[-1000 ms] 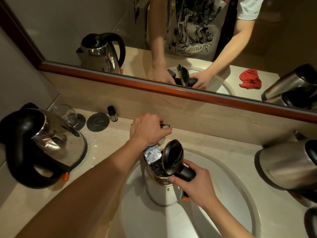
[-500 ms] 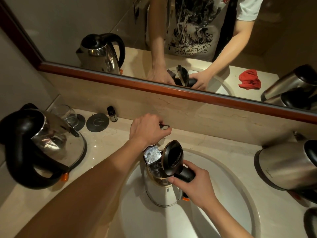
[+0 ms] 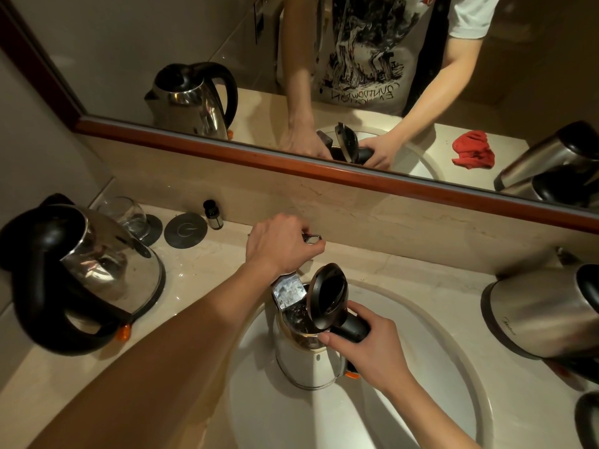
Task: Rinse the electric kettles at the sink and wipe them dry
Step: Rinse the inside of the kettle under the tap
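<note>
A steel kettle [image 3: 308, 361] stands upright in the white sink basin [image 3: 431, 367], its black lid [image 3: 327, 296] flipped up. My right hand [image 3: 372, 351] grips its black handle. My left hand [image 3: 282, 244] is curled round the chrome faucet handle [image 3: 311, 238] behind the basin. The faucet spout [image 3: 288, 291] hangs over the kettle's open mouth, where water shows. A second steel kettle [image 3: 97, 273] with a black handle stands on the counter at the left. A third kettle [image 3: 544, 315] stands at the right edge.
A drinking glass [image 3: 126, 215], a round dark coaster [image 3: 185, 230] and a small dark bottle [image 3: 212, 213] sit at the back left of the marble counter. The mirror above reflects a red cloth [image 3: 475, 153]. Another dark object [image 3: 588, 416] shows at the lower right edge.
</note>
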A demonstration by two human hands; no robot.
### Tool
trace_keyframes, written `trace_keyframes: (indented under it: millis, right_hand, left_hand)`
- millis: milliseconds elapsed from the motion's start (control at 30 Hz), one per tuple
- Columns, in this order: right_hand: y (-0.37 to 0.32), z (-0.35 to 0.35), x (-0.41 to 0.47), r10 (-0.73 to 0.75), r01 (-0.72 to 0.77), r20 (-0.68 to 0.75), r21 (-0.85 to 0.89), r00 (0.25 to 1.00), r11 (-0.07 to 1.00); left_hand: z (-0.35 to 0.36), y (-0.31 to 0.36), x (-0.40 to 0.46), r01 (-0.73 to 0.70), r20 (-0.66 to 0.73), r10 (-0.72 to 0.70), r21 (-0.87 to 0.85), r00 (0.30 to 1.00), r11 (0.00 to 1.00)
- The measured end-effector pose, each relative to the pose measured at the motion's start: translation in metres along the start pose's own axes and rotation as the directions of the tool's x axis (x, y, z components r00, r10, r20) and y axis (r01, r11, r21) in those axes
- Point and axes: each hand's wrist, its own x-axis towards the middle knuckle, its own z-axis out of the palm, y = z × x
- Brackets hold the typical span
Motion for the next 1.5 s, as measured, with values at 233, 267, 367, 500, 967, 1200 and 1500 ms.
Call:
trace_keyframes:
  millis: [233,267,367,500,967,1200,1500]
  right_hand:
    - [0.0006,-0.0005,-0.0003,-0.007,0.007,-0.004,0.008,1.000,1.000]
    - [0.0007,-0.0006,-0.0005,-0.008,0.008,-0.006,0.006,1.000,1.000]
    - [0.0017,-0.0007,-0.0008,-0.010,0.010,-0.004,0.003,1.000,1.000]
    - [0.0028,0.0001,-0.0007,-0.007,0.007,-0.004,0.012,1.000,1.000]
    - [0.0038,0.0018,0.0028,0.002,-0.002,-0.011,0.018,1.000,1.000]
    - [0.0066,0.0000,0.0018,-0.006,0.006,-0.011,0.003,1.000,1.000]
    - [0.0046,-0.0001,0.0026,-0.020,0.020,-0.014,-0.009,1.000,1.000]
  left_hand:
    - [-0.0001,-0.0007,-0.0005,-0.003,-0.003,0.003,0.000,1.000,1.000]
    - [-0.0002,-0.0005,-0.0004,-0.002,-0.002,0.002,-0.001,1.000,1.000]
    - [-0.0001,0.0000,-0.0002,-0.003,-0.004,0.003,-0.001,1.000,1.000]
    - [0.0000,-0.0004,-0.0004,-0.003,-0.006,0.003,0.001,1.000,1.000]
    - [0.0013,-0.0011,0.0005,-0.030,-0.006,0.030,0.028,1.000,0.999]
    - [-0.0008,0.0005,-0.0011,-0.028,-0.007,0.028,0.036,1.000,0.999]
    - [-0.0054,0.0037,-0.0030,-0.046,-0.013,0.047,0.045,0.999,0.998]
